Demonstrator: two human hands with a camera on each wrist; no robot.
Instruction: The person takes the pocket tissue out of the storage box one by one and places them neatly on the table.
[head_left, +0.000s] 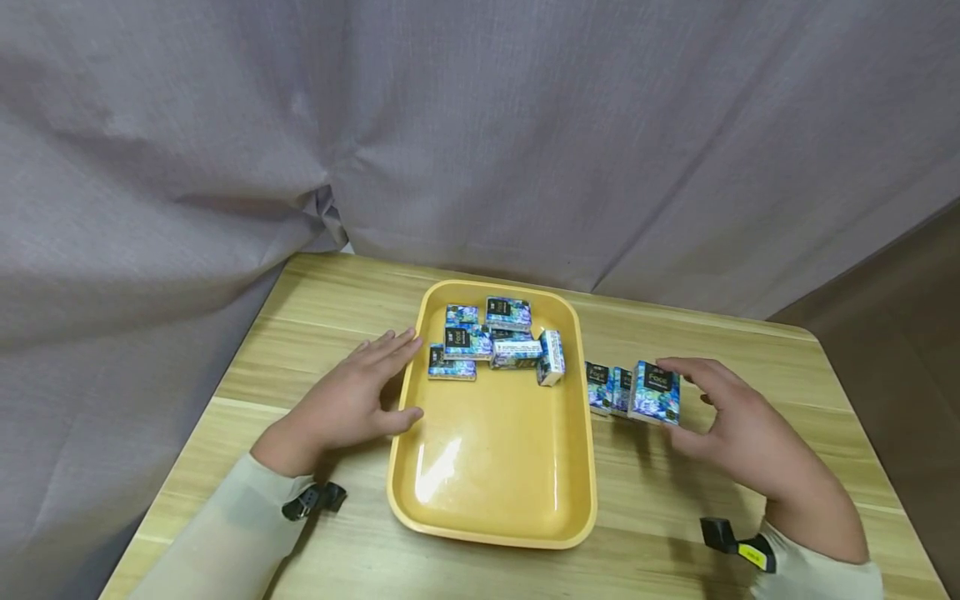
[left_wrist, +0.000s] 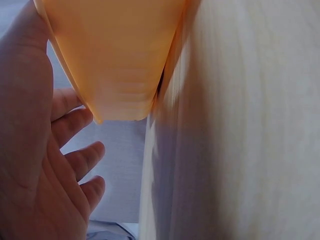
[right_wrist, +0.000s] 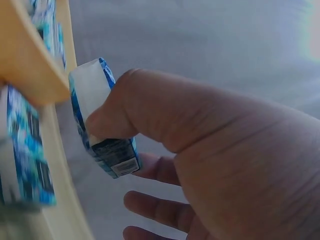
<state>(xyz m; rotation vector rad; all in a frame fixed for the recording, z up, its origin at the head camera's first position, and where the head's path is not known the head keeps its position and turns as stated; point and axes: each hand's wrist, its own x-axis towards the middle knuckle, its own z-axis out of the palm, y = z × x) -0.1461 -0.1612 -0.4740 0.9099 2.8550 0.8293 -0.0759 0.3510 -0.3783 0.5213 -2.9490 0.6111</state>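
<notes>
My right hand (head_left: 750,437) pinches a small blue floral tissue pack (head_left: 655,404) between thumb and fingers, above the table right of the yellow tray (head_left: 495,458). In the right wrist view the thumb presses the held tissue pack's pale side (right_wrist: 89,85). Two more packs, one of them a tissue pack (head_left: 598,387) beside the tray's right wall, lie left of the held one, which partly covers the other. My left hand (head_left: 348,400) touches the tray's left rim, fingers spread and loosely bent. Several tissue packs (head_left: 467,342) lie at the tray's far end, some overlapping, one standing on edge.
The tray sits on a light wooden table (head_left: 330,533). A grey curtain (head_left: 525,142) hangs behind the table's far edge and on the left. A brown surface (head_left: 900,333) borders the right side.
</notes>
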